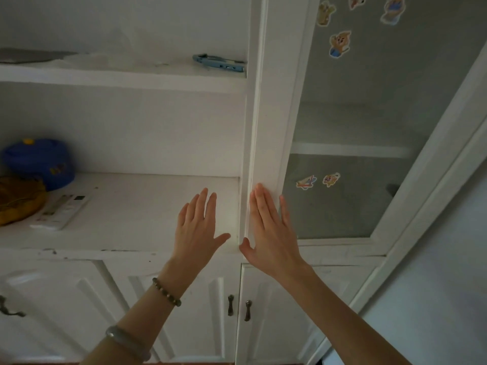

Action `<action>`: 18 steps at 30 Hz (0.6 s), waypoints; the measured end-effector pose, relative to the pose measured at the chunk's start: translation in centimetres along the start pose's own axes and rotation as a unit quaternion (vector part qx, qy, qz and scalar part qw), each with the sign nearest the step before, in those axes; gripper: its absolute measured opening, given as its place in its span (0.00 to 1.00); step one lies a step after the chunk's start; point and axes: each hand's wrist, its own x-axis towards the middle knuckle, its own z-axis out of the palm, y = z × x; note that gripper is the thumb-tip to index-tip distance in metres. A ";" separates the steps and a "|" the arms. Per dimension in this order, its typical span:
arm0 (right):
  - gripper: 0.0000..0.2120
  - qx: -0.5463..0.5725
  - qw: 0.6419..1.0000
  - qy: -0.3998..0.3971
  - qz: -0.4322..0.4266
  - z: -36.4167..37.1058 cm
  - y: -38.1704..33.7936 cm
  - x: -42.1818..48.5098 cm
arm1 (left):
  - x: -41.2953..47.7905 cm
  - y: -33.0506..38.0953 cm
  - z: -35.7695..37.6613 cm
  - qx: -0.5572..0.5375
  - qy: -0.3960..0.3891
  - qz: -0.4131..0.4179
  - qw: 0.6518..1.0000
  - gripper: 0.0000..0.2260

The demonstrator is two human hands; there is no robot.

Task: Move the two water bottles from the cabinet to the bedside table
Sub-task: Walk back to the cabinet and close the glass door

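A: Which step is the person on?

B: The very start, by the look of it; both hands are raised before the cabinet [253, 101], and no bottle shows anywhere in view; neither on the open shelf [147, 204] nor behind the glass door [369, 127] at 2 o'clock, though the glass is dim and hard to read.

A: And the bedside table?

B: Out of view as well.

A: What are the hands doing?

B: The left hand [196, 227] is spread flat, fingers apart, palm away, over the shelf's front edge; it holds nothing, and whether it touches the shelf cannot be told; the right hand [268, 233] is also flat and empty, its fingers seeming to lie against the door's frame.

A: So the next move?

B: Probably a search; the bottles may sit behind a closed door, perhaps the lower ones with handles [238, 306] at 6 o'clock; a door must be opened before either hand can close on a bottle.

A: Anything else on the shelf?

B: A blue pot [39, 162] and a remote [63, 209] at 9 o'clock, well apart from the hands.
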 end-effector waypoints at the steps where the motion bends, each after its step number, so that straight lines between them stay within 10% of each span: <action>1: 0.46 0.002 1.000 -0.006 -0.001 0.1 0.1 0.3 | 0.3 -0.1 0.2 0.001 0.000 0.005 1.000 0.43; 18: 0.46 0.010 0.998 -0.056 0.003 0.0 0.7 1.9 | 0.6 0.1 -0.2 0.005 0.015 0.025 1.000 0.43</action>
